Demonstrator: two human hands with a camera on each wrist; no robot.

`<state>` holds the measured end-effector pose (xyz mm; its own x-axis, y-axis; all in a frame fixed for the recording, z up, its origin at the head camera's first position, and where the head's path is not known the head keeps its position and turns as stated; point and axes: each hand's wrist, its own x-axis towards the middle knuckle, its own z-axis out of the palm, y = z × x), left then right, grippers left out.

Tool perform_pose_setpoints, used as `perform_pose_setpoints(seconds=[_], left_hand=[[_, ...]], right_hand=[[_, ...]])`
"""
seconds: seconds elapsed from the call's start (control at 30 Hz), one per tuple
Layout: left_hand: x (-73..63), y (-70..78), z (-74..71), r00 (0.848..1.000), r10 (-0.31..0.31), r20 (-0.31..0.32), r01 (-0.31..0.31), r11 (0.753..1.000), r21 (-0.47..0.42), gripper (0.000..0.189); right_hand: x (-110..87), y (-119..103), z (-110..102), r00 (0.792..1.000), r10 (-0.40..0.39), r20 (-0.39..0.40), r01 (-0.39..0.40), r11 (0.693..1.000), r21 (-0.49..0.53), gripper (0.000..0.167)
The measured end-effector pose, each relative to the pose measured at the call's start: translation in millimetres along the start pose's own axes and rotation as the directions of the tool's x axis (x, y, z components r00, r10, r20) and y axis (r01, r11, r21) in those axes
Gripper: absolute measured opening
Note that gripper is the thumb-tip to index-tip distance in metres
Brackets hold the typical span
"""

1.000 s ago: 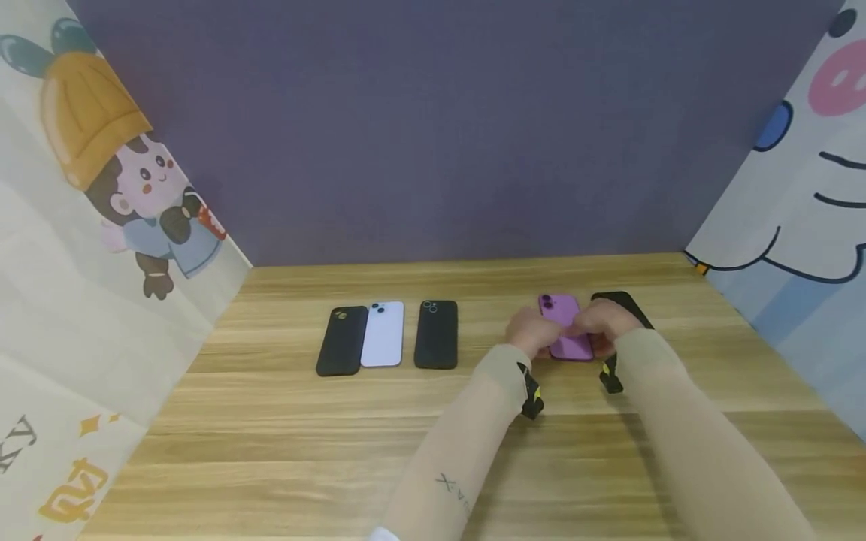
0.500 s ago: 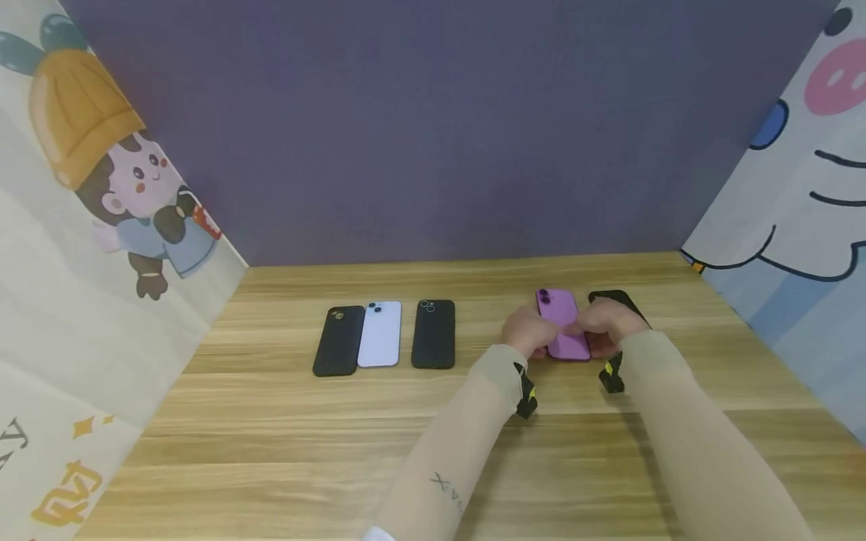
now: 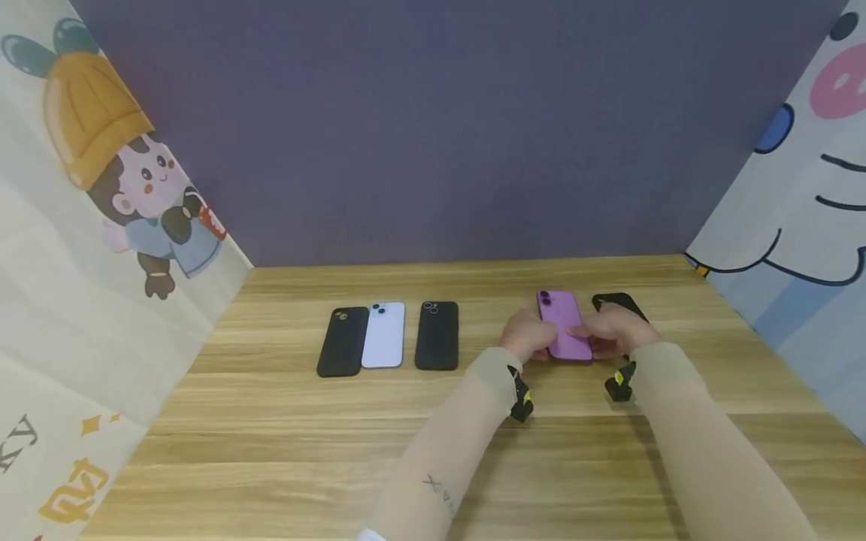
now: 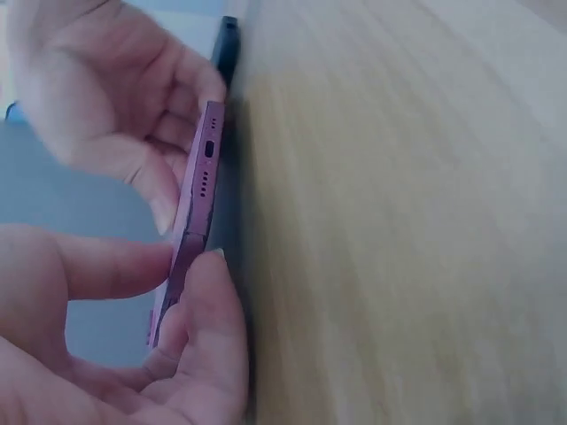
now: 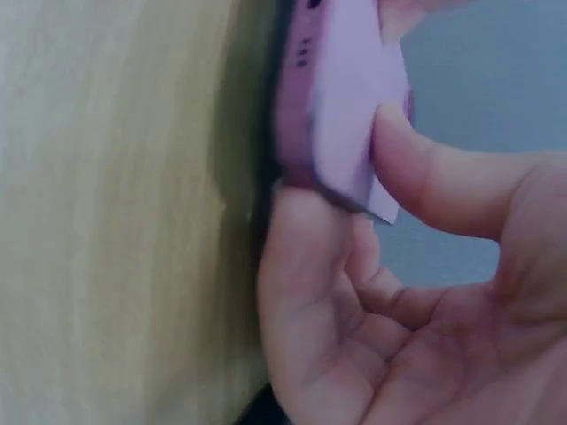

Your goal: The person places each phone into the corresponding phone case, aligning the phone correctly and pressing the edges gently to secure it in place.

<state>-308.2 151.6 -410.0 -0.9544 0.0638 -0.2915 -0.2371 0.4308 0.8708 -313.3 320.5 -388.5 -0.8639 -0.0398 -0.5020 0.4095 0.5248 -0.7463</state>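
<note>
We pinch the purple phone (image 3: 567,344), our left hand (image 3: 528,334) at its nine o'clock and right hand (image 3: 614,330) at its three. It sits toward four o'clock from the head view's middle.

One smartphone (image 3: 565,320) is coloured pinkish purple, a second smartphone (image 3: 383,338) pale lilac, a phone case (image 3: 341,344) black; the tabletop (image 3: 271,443) is streaked with yellow-brown wood grain.

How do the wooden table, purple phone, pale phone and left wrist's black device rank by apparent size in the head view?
1. Wooden table
2. Purple phone and pale phone: too alike to rank, the purple one partly covered
3. Black device
</note>
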Motion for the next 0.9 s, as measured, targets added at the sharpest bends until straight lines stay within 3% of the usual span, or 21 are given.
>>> perform_pose_setpoints(seconds=[0.07,0.23,0.37,0.53,0.7,0.9], left_hand=[[-2.1,-0.3,-3.3,1.0,-0.009,0.028,0.011,0.997,-0.072,0.013],[-5.3,-2.8,-11.8,0.996,-0.016,0.089,0.036,0.973,-0.23,0.017],[-4.2,-7.1,-21.5,0.988,-0.001,0.154,0.053,0.94,-0.336,0.012],[-3.1,-9.8,-37.2,0.977,0.019,0.213,0.063,0.926,-0.371,0.004],[-1.1,-11.6,-54.8,0.968,0.053,0.247,0.04,0.934,-0.356,0.007],[-1.5,-16.2,-79.5,0.935,0.122,0.333,0.012,0.928,-0.373,0.016]], right_hand=[[1.7,3,-1,1.0,-0.013,0.02,0.012,1.0,0.027,0.089],[6.6,10,-1,0.996,-0.031,0.084,0.018,0.989,0.149,0.03],[8.1,10,2,0.989,-0.073,0.129,0.044,0.976,0.214,0.017],[4.8,6,6,0.973,-0.141,0.181,0.078,0.945,0.318,0.016],[-1.6,-1,15,0.967,-0.209,0.147,0.154,0.935,0.319,0.015],[-6.9,-12,26,0.961,-0.263,0.087,0.219,0.914,0.342,0.037]])
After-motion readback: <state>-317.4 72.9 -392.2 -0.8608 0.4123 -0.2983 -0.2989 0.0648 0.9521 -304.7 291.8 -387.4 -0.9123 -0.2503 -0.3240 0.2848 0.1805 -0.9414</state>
